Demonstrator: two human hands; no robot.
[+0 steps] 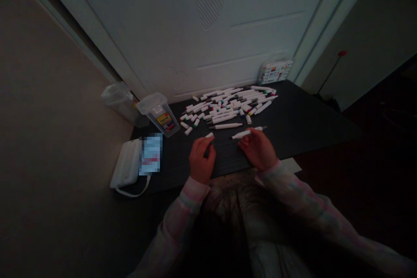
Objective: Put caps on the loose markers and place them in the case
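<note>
My left hand [201,158] rests on the dark table [293,126], fingers curled around a small white marker cap [209,135]. My right hand [258,147] pinches a white marker [247,133] that lies almost level, its tip pointing left toward the cap. The cap and the marker are apart. Beyond both hands, several white markers with coloured caps [228,104] lie scattered in a heap, with loose caps at its left side.
A clear plastic marker box [158,114] stands at the table's left, another clear container [120,100] behind it. A white device with a cable [125,167] lies at the near left corner. A colourful printed box [275,71] leans against the white door [208,30].
</note>
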